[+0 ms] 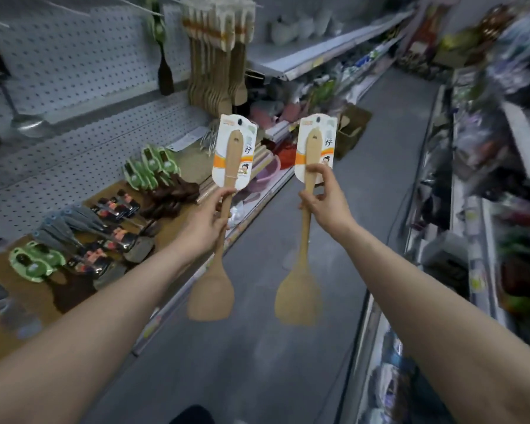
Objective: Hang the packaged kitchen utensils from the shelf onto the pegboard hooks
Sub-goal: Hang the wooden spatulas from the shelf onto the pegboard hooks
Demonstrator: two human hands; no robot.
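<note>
Two carded wooden spatulas are held upright over the aisle: the left spatula (227, 191) gripped by the left hand (207, 223), the right spatula (307, 191) by the right hand (326, 203). Both look light and stiff, best held mid-handle, with the pegboard (74, 56) far left

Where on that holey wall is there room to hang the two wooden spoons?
The pegboard is bare between the ladle and the green-carded black utensil. Right of that, the hanging spatulas crowd their hook. The shelf below is packed. Each hand, left and right, holds a spatula.
</note>
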